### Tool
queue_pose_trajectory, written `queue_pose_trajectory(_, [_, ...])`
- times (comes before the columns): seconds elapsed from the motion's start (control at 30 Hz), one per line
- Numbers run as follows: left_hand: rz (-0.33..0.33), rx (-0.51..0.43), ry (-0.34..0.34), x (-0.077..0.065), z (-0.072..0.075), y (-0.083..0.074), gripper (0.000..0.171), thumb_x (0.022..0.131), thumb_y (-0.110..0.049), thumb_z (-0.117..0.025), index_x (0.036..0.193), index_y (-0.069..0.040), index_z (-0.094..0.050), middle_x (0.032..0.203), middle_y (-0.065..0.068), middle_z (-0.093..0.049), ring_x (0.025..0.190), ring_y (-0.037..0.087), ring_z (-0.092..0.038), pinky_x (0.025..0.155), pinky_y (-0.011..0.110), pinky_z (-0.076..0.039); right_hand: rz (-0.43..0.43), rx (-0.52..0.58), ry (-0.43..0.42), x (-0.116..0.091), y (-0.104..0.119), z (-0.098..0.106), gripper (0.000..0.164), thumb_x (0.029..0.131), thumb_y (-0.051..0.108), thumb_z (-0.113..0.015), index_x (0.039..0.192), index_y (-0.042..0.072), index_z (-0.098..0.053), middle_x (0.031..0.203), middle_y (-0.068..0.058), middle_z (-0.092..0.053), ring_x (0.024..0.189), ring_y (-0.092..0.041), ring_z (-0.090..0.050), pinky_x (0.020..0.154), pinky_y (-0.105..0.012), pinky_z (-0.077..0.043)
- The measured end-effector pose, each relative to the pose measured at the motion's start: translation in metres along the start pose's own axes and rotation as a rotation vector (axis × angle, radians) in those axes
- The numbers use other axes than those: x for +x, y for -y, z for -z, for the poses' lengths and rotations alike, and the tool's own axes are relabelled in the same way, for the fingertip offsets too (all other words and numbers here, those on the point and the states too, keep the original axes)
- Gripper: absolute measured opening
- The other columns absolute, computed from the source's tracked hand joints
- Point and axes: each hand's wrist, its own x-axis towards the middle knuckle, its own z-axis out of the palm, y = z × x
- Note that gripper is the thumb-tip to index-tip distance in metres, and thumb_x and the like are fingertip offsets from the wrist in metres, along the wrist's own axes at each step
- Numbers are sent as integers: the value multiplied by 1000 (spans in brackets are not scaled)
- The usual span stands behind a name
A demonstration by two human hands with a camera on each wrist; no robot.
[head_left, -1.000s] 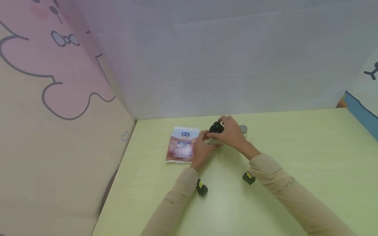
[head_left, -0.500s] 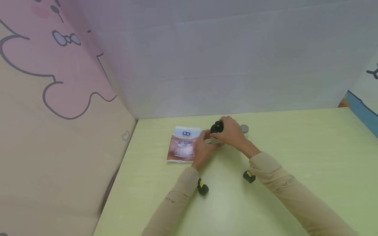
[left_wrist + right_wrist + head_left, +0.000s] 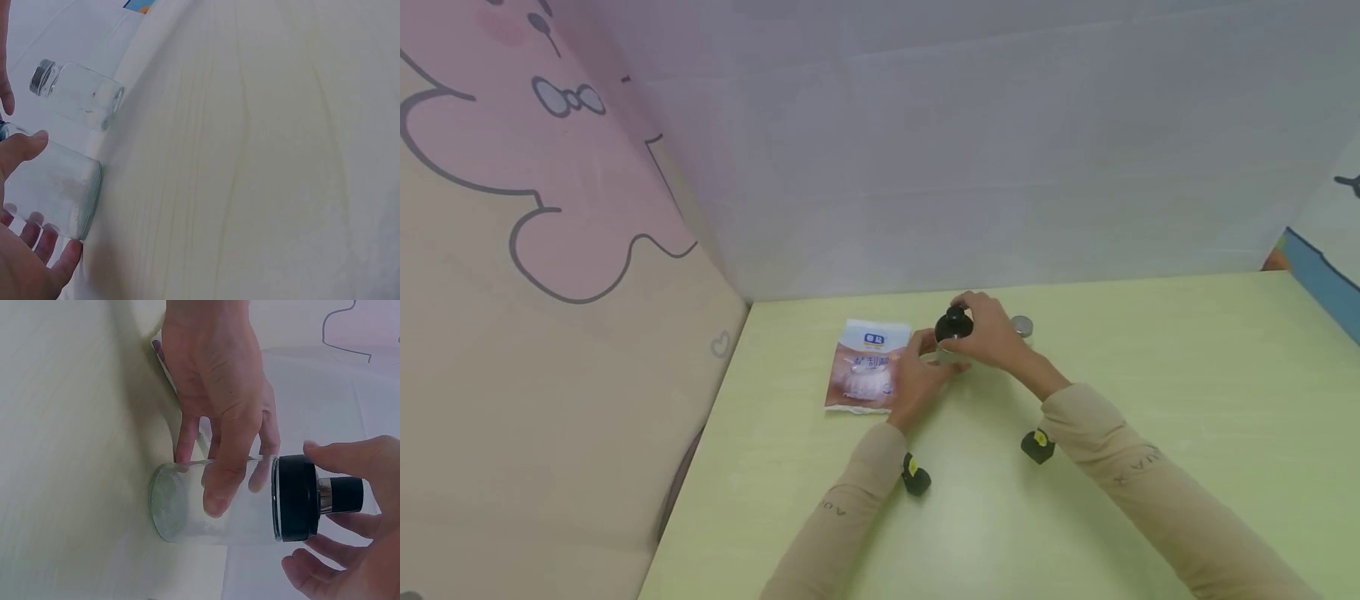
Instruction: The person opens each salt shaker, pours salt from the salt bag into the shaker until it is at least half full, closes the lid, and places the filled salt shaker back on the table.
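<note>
A clear glass jar point(image 3: 253, 522) stands upright on the table with a black lid point(image 3: 297, 500) on top, which has a narrower knob. My left hand point(image 3: 917, 382) grips the jar's body, with its thumb on one side and fingers round the other in the left wrist view. At the jar's top, my right hand point(image 3: 996, 335) holds the black lid between thumb and curled fingers. Just to the right stands a second, smaller glass jar point(image 3: 84, 94) with a metallic cap, which neither hand touches.
A white and brown printed packet point(image 3: 865, 379) lies flat left of the jar, partly behind my left hand. Beside the sleeves show two small black pieces with yellow marks, one left point(image 3: 917, 480) and one right point(image 3: 1038, 447). A pale wall point(image 3: 1000, 167) rises behind the table.
My right hand turns at the black lid, its fingers shifting round it and then opening out a little. The left hand stays on the jar, and the jar keeps nearly its place.
</note>
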Motion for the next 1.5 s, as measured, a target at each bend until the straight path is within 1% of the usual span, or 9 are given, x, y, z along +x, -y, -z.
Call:
queue_pose_trajectory(0.1, [20, 8, -2, -2, 0, 0, 63, 65, -38, -86, 119, -25, -55, 114, -8, -57, 110, 13, -52, 85, 24, -52, -48, -43, -19, -2, 2, -2, 64, 76, 33, -79, 121, -2, -50, 122, -23, -51, 111, -37, -48, 91, -51, -47])
queue_pose_trajectory(0.23, [33, 17, 5, -3, 0, -1, 61, 65, -39, -86, 117, -28, -55, 117, -7, -56, 112, 15, -52, 86, 25, -51, -105, -99, -46, -4, 6, -3, 69, 76, 49, -75, 117, 0, -51, 115, -23, -52, 97, -35, -53, 76, -47, -52])
queue_pose_trajectory(0.33, [34, 29, 13, -3, -1, -2, 59, 66, -40, -85, 116, -29, -56, 117, -7, -57, 111, 15, -52, 86, 26, -51, -126, -140, -70, -5, 7, -4, 71, 75, 55, -72, 113, -1, -51, 108, -22, -52, 87, -33, -54, 67, -43, -51])
queue_pose_trajectory(0.47, [35, 41, 17, -3, -2, -3, 58, 66, -42, -84, 115, -31, -55, 116, -6, -57, 110, 14, -52, 85, 26, -51, -142, -179, -85, -5, 6, -5, 75, 74, 60, -71, 110, -3, -52, 104, -22, -53, 84, -33, -54, 64, -42, -51])
queue_pose_trajectory(0.67, [38, 24, 19, -4, -3, -2, 62, 66, -41, -84, 119, -28, -55, 117, -4, -55, 111, 17, -52, 85, 26, -51, -141, -160, -45, -4, 2, -6, 72, 76, 54, -72, 113, -5, -52, 105, -23, -55, 91, -35, -54, 71, -45, -53])
queue_pose_trajectory(0.9, [9, -7, 15, -2, -4, -1, 63, 66, -35, -86, 120, -24, -56, 115, -4, -57, 111, 18, -53, 86, 27, -52, -33, -34, 17, 0, -8, -1, 55, 77, 23, -75, 119, -5, -52, 114, -22, -57, 105, -36, -53, 87, -50, -50])
queue_pose_trajectory(1.07, [5, -8, 13, -3, -2, -2, 62, 66, -32, -87, 119, -23, -56, 114, -4, -58, 110, 16, -53, 85, 26, -52, 20, 19, 47, -2, -7, 3, 56, 75, 10, -75, 123, -5, -50, 118, -24, -56, 109, -38, -53, 91, -52, -47])
queue_pose_trajectory(1.3, [3, -12, 39, -7, 4, -2, 63, 66, -32, -87, 120, -24, -56, 114, -5, -59, 106, 16, -58, 83, 25, -53, 0, -9, -2, -13, 5, 3, 65, 73, 26, -81, 122, -2, -49, 121, -23, -53, 112, -38, -49, 93, -52, -45])
queue_pose_trajectory(1.5, [16, 8, 57, -19, 11, -4, 63, 66, -36, -86, 121, -24, -56, 117, -2, -58, 105, 16, -58, 84, 26, -53, -81, -75, -76, -25, 13, -8, 69, 72, 46, -80, 117, 1, -52, 115, -23, -56, 103, -36, -54, 81, -49, -51])
